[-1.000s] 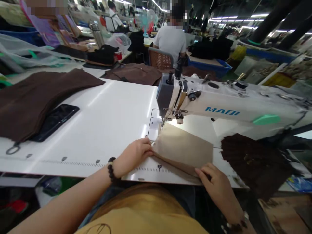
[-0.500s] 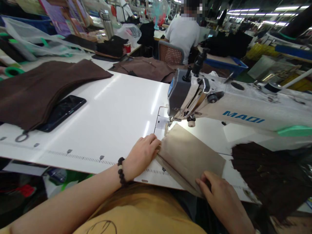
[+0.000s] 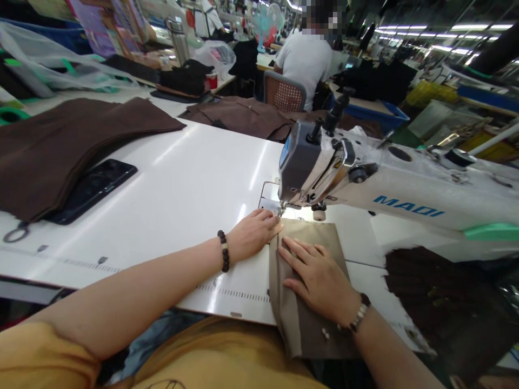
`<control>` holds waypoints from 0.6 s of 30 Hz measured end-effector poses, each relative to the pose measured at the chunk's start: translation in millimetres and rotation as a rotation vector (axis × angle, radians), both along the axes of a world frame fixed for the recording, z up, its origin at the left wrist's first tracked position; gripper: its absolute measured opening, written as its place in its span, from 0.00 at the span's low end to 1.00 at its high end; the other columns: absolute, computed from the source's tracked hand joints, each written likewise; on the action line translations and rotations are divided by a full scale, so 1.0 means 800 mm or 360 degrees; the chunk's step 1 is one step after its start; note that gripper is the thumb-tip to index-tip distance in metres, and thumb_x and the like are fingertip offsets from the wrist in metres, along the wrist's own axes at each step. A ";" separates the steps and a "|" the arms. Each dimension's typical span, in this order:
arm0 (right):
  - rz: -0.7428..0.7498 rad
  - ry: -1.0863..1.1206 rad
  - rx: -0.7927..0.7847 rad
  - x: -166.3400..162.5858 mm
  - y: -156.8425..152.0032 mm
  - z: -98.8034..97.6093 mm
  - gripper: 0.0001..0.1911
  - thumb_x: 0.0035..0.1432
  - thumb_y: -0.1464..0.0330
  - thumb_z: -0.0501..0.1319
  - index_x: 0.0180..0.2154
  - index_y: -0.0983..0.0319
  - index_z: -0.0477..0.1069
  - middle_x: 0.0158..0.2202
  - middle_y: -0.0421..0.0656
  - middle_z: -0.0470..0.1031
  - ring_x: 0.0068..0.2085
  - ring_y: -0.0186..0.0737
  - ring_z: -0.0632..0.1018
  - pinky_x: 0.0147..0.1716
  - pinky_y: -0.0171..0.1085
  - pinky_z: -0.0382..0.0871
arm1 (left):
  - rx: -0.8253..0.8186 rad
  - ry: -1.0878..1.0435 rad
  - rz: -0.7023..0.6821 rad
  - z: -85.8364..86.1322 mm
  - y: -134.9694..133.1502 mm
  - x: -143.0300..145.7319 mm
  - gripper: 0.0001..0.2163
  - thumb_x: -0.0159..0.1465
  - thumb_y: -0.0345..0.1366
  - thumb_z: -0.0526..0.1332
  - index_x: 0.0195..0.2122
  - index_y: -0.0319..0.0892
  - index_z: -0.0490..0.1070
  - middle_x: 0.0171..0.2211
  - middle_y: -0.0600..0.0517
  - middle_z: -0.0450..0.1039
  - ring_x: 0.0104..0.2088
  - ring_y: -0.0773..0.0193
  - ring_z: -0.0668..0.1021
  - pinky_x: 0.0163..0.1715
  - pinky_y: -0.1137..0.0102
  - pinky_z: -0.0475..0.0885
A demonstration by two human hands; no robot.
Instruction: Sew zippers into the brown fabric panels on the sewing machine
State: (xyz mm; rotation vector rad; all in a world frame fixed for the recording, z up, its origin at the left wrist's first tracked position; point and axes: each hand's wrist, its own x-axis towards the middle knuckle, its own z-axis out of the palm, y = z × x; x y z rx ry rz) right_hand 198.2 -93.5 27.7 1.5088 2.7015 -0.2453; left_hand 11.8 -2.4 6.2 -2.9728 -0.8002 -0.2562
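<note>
Your right hand is pressing open and flat on the tan fabric piece at the sewing machine's presser foot; your left hand, open, is touching its edge. Fingertips this close are risking a needle strike.

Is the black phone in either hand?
No, the phone lies on the table by the brown fabric; the left hand and right hand rest at the tan cloth.
</note>
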 end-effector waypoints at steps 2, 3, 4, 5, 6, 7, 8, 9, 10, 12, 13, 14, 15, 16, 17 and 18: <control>-0.0048 0.0006 0.0040 -0.004 0.002 -0.002 0.25 0.59 0.59 0.53 0.57 0.57 0.56 0.61 0.43 0.53 0.57 0.45 0.60 0.50 0.47 0.55 | -0.0040 -0.0013 0.0022 -0.002 -0.003 0.000 0.13 0.65 0.29 0.49 0.49 0.36 0.63 0.45 0.46 0.66 0.46 0.58 0.66 0.49 0.65 0.59; -0.0065 0.0002 0.0069 -0.006 0.002 -0.002 0.25 0.59 0.59 0.53 0.57 0.57 0.56 0.61 0.42 0.53 0.56 0.44 0.61 0.50 0.46 0.56 | -0.0052 -0.0018 0.0036 -0.003 -0.005 0.000 0.12 0.65 0.28 0.49 0.49 0.35 0.64 0.44 0.46 0.67 0.46 0.58 0.66 0.50 0.64 0.58; -0.0076 -0.0008 0.0096 -0.008 0.002 -0.003 0.25 0.59 0.60 0.54 0.57 0.56 0.56 0.61 0.42 0.54 0.55 0.44 0.62 0.49 0.45 0.57 | -0.0056 -0.0023 0.0049 -0.003 -0.007 0.001 0.12 0.64 0.28 0.49 0.48 0.35 0.65 0.44 0.46 0.67 0.46 0.58 0.67 0.51 0.63 0.58; -0.0080 -0.0019 0.0122 -0.010 0.003 -0.003 0.25 0.59 0.61 0.54 0.57 0.56 0.56 0.61 0.42 0.54 0.54 0.44 0.62 0.47 0.45 0.57 | -0.0051 -0.0029 0.0062 -0.004 -0.008 0.001 0.12 0.64 0.27 0.50 0.47 0.34 0.65 0.43 0.45 0.67 0.46 0.58 0.67 0.51 0.62 0.57; -0.0082 -0.0034 0.0143 -0.012 0.004 -0.003 0.25 0.59 0.61 0.54 0.57 0.56 0.56 0.60 0.42 0.54 0.53 0.44 0.63 0.46 0.44 0.58 | -0.0039 -0.0037 0.0074 -0.004 -0.009 0.003 0.11 0.63 0.27 0.50 0.45 0.33 0.66 0.43 0.45 0.67 0.46 0.58 0.68 0.52 0.62 0.57; -0.0081 -0.0048 0.0161 -0.013 0.005 -0.004 0.25 0.59 0.61 0.54 0.57 0.56 0.56 0.60 0.42 0.55 0.52 0.44 0.63 0.45 0.44 0.58 | -0.0024 -0.0045 0.0084 -0.005 -0.009 0.004 0.10 0.63 0.28 0.50 0.42 0.33 0.67 0.42 0.45 0.68 0.46 0.58 0.68 0.52 0.61 0.57; -0.0078 -0.0060 0.0173 -0.013 0.006 -0.004 0.25 0.59 0.61 0.54 0.57 0.57 0.56 0.60 0.42 0.55 0.52 0.44 0.64 0.44 0.44 0.58 | -0.0009 -0.0053 0.0094 -0.005 -0.010 0.006 0.10 0.64 0.28 0.50 0.40 0.33 0.68 0.41 0.44 0.68 0.46 0.57 0.68 0.52 0.60 0.57; -0.0076 -0.0070 0.0181 -0.013 0.008 -0.005 0.25 0.59 0.62 0.54 0.57 0.57 0.56 0.60 0.43 0.54 0.51 0.44 0.64 0.43 0.44 0.58 | 0.0008 -0.0063 0.0102 -0.006 -0.010 0.007 0.10 0.64 0.30 0.49 0.38 0.34 0.69 0.40 0.44 0.68 0.45 0.57 0.68 0.52 0.60 0.57; -0.0076 -0.0076 0.0187 -0.013 0.010 -0.006 0.25 0.59 0.62 0.54 0.57 0.57 0.55 0.60 0.43 0.54 0.51 0.44 0.64 0.43 0.44 0.58 | 0.0024 -0.0077 0.0110 -0.007 -0.010 0.009 0.11 0.65 0.31 0.49 0.36 0.34 0.70 0.40 0.44 0.69 0.46 0.56 0.69 0.52 0.60 0.57; -0.0083 -0.0083 0.0193 -0.013 0.015 -0.007 0.25 0.60 0.61 0.53 0.58 0.57 0.55 0.61 0.42 0.53 0.51 0.44 0.64 0.42 0.44 0.58 | 0.0050 -0.0110 0.0120 -0.010 -0.008 0.011 0.13 0.66 0.33 0.48 0.36 0.33 0.70 0.41 0.43 0.69 0.46 0.55 0.68 0.52 0.59 0.57; -0.0089 -0.0087 0.0197 -0.012 0.018 -0.008 0.24 0.60 0.61 0.52 0.58 0.56 0.55 0.61 0.42 0.53 0.51 0.44 0.64 0.42 0.44 0.57 | 0.0060 -0.0126 0.0125 -0.011 -0.005 0.012 0.13 0.66 0.34 0.48 0.38 0.32 0.69 0.42 0.42 0.69 0.47 0.55 0.68 0.52 0.59 0.58; -0.0100 -0.0096 0.0202 -0.012 0.021 -0.008 0.24 0.60 0.61 0.51 0.58 0.56 0.55 0.61 0.41 0.53 0.51 0.44 0.63 0.42 0.44 0.57 | 0.0065 -0.0139 0.0129 -0.013 -0.002 0.013 0.13 0.66 0.34 0.48 0.40 0.31 0.69 0.44 0.41 0.68 0.49 0.54 0.68 0.53 0.58 0.58; -0.0114 -0.0109 0.0208 -0.012 0.024 -0.009 0.24 0.60 0.61 0.51 0.57 0.56 0.55 0.61 0.40 0.52 0.50 0.44 0.63 0.42 0.45 0.57 | 0.0061 -0.0147 0.0129 -0.014 0.003 0.013 0.14 0.66 0.34 0.48 0.42 0.30 0.68 0.45 0.40 0.67 0.50 0.53 0.67 0.53 0.58 0.58; -0.0127 -0.0125 0.0215 -0.012 0.026 -0.009 0.23 0.61 0.60 0.51 0.57 0.56 0.55 0.61 0.40 0.52 0.50 0.44 0.63 0.42 0.45 0.56 | 0.0050 -0.0149 0.0125 -0.015 0.009 0.014 0.14 0.66 0.34 0.49 0.43 0.29 0.68 0.46 0.39 0.67 0.50 0.53 0.67 0.53 0.58 0.58; -0.0137 -0.0143 0.0223 -0.012 0.029 -0.010 0.23 0.61 0.60 0.50 0.57 0.56 0.55 0.61 0.40 0.52 0.50 0.44 0.63 0.42 0.45 0.56 | 0.0036 -0.0150 0.0112 -0.015 0.015 0.014 0.14 0.66 0.34 0.49 0.43 0.29 0.68 0.46 0.39 0.67 0.51 0.53 0.67 0.53 0.59 0.58; -0.0145 -0.0160 0.0232 -0.012 0.031 -0.010 0.23 0.61 0.60 0.50 0.57 0.56 0.55 0.61 0.39 0.52 0.50 0.44 0.63 0.42 0.46 0.56 | 0.0019 -0.0148 0.0092 -0.015 0.022 0.013 0.13 0.66 0.34 0.50 0.42 0.29 0.68 0.46 0.39 0.67 0.51 0.54 0.67 0.54 0.60 0.58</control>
